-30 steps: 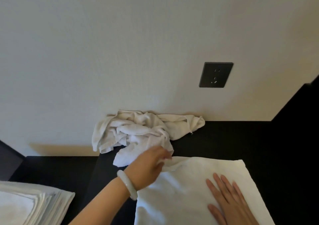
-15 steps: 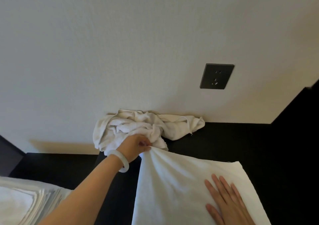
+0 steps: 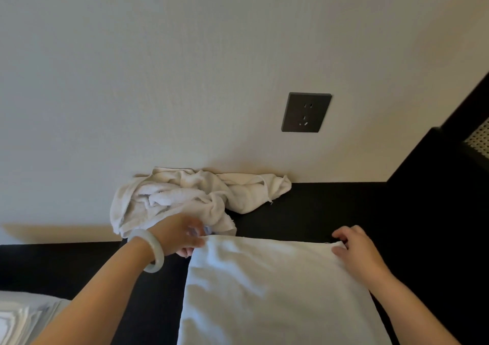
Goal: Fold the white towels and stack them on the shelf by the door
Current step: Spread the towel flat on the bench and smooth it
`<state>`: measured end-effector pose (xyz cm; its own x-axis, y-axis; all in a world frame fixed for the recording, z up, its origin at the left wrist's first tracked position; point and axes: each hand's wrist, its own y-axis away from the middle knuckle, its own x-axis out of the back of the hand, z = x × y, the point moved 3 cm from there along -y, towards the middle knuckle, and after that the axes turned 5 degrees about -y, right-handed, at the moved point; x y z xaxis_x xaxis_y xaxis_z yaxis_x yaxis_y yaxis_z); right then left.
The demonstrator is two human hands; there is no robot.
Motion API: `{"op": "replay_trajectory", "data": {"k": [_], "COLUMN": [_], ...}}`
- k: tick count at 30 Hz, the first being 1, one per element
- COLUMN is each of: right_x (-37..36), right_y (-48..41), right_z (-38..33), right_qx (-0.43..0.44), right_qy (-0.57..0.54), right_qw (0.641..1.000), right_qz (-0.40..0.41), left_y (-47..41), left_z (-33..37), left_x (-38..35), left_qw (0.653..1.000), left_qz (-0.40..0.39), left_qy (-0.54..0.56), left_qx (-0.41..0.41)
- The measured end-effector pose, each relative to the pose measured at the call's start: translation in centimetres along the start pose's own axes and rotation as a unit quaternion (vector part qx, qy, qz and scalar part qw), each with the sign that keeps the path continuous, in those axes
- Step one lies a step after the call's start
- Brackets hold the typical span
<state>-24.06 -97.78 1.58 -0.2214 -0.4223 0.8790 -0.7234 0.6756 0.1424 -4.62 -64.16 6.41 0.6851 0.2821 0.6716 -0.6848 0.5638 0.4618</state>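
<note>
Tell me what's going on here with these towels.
A person is folding a white towel spread on the dark counter. The left hand grips its far left corner and the right hand grips its far right corner. A crumpled pile of towels waits against the wall, and a folded stack sits at lower left.

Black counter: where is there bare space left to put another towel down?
Bare black counter lies right of the crumpled towels, between the wall and the flat towel. A dark strip between the folded stack and the flat towel is crossed by the left forearm. Crowded at the left hand, where crumpled and flat towels meet.
</note>
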Motion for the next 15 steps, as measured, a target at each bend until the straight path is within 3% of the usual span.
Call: {"op": "replay_trajectory", "data": {"k": [5,9,11,15], "right_x": [1.4,2.8,3.9,5.4], "right_y": [-1.1,-0.8,-0.7,-1.1], "right_z": [-0.4,-0.4,-0.4,-0.5], "right_qx": [0.003,0.032,0.044,0.058], "right_qy": [0.048,0.049,0.026,-0.042], "right_qw": [0.996,0.993,0.993,0.995], "right_qz": [-0.072,-0.106,-0.106,-0.075], "left_y": [0.0,0.6,0.9,0.3], "left_z": [0.0,0.2,0.6,1.9], "left_x": [-0.2,0.7,1.4,1.6], "left_qw": [0.99,0.986,0.991,0.981], "left_qz": [-0.036,-0.057,-0.073,-0.098], "left_qy": [0.133,0.141,0.09,-0.153], "left_qx": [-0.031,-0.072,-0.072,-0.069]}}
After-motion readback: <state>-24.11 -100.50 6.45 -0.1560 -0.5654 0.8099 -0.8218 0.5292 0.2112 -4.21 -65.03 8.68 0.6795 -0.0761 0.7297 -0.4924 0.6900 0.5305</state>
